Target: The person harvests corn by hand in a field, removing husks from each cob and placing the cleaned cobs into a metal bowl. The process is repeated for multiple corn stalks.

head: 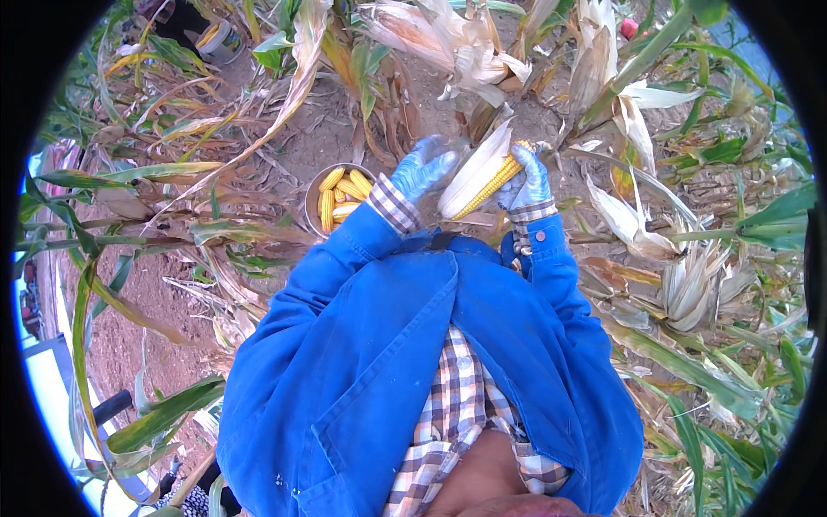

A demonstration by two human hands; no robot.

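Note:
A partly husked ear of yellow corn (pixel 492 184) lies tilted before me, with pale husk still along its left side. My right hand (pixel 531 178), in a blue glove, grips the ear's right side near its upper end. Beside the husk, to its left, is my left hand (pixel 423 169), also gloved in blue; its fingers are apart and slightly blurred, and nothing shows in it. Several bare yellow cobs (pixel 327 210) lie in a round container (pixel 313 187) just left of my left wrist.
Dry corn stalks and leaves (pixel 284 123) cross the ground on both sides. Empty-looking husks (pixel 694 291) hang at the right. Another bucket (pixel 223 44) holding yellow cobs stands at the upper left, near a dark-clothed person. Part of another person in patterned clothing (pixel 190 501) shows at the lower left.

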